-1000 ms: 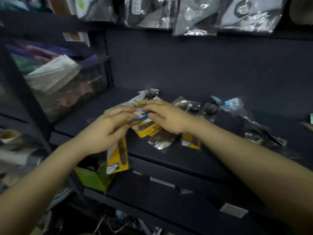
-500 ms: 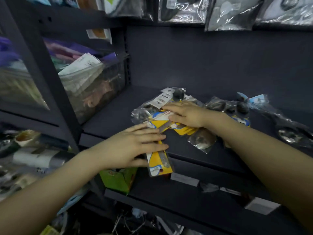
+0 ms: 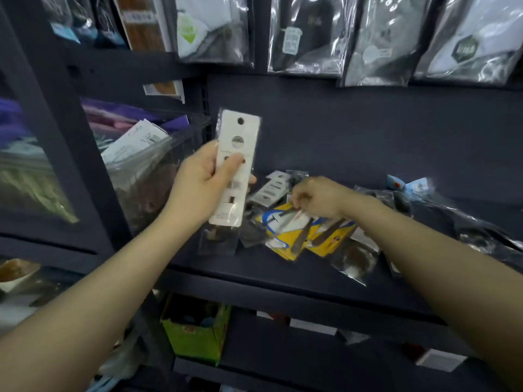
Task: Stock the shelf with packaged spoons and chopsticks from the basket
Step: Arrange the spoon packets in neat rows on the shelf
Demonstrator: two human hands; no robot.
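Observation:
My left hand (image 3: 202,183) holds a long white-carded spoon packet (image 3: 237,142) upright in front of the dark shelf (image 3: 268,273), its card back facing me and its clear lower end hanging over the shelf. My right hand (image 3: 318,198) rests on a loose pile of yellow-carded utensil packets (image 3: 285,239) lying on the shelf, fingers pinched on the top edge of one. More clear packets (image 3: 353,258) with dark spoon heads lie around the pile. The basket is not in view.
Bagged goods (image 3: 308,35) hang in a row above. A clear bin (image 3: 147,162) of packets sits on the shelf at left. A green box (image 3: 195,332) stands on the lower shelf. Crinkled clear packets (image 3: 481,236) lie at the shelf's right end.
My left hand has lifted from the shelf's front edge, raising the white-carded packet upright. My right hand stays on the yellow pile. The view has tilted upward.

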